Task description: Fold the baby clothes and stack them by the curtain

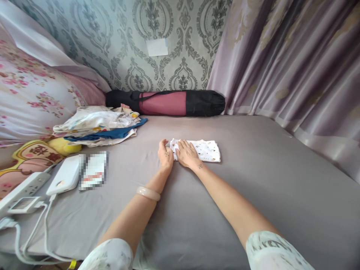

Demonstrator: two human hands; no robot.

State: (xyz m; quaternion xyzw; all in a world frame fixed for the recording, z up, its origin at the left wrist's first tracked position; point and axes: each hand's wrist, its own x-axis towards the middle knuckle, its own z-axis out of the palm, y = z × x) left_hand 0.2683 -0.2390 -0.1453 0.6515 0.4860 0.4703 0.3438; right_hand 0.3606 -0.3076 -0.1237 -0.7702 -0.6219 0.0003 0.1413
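Note:
A folded white cloth (209, 150) with small coloured prints lies as a flat rectangle on the grey bed sheet (253, 180). Flat on its left part rests my right hand (187, 153), fingers stretched out and pointing away from me. My left hand (165, 155) stands on edge at the cloth's left end, its palm turned toward the cloth. The left fingers look extended, and nothing shows in them. Part of the cloth is hidden under and behind the hands.
At the left lie piled clothes (98, 125), a yellow plush cushion (30, 157), a white power bank (66, 174), a pixelated flat item (94, 170) and a power strip (25, 189) with cables. A black and pink rolled bag (163, 103) lies along the wall. Curtains (295, 56) hang at right.

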